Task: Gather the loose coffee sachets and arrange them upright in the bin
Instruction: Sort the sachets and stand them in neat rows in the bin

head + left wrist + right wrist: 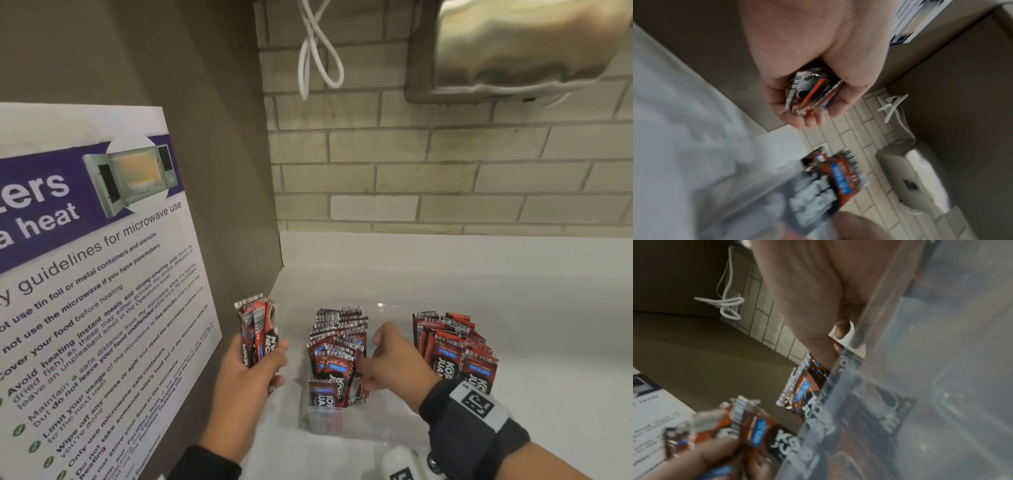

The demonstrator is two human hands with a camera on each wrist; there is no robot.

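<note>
Head view: your left hand (253,359) grips a bunch of sachets (257,329) upright, just left of the bin (322,419). Your right hand (394,363) pinches a sachet in the bin's left row (337,349), wrist toward you.

Left wrist: fingers (807,120) curl round the bunch's ends.

Right wrist: bin wall hides your fingertips.

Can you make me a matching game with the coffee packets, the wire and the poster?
Things:
1. bundle of sachets
2. white cable
3. microwave poster
4. clear bin

Places:
A. hanging on the brick wall
B. on the white counter, with sachets standing in it
C. gripped in the left hand
D. stuck on the brown panel at the left

Pairs: 1-C, 2-A, 3-D, 4-B
</note>
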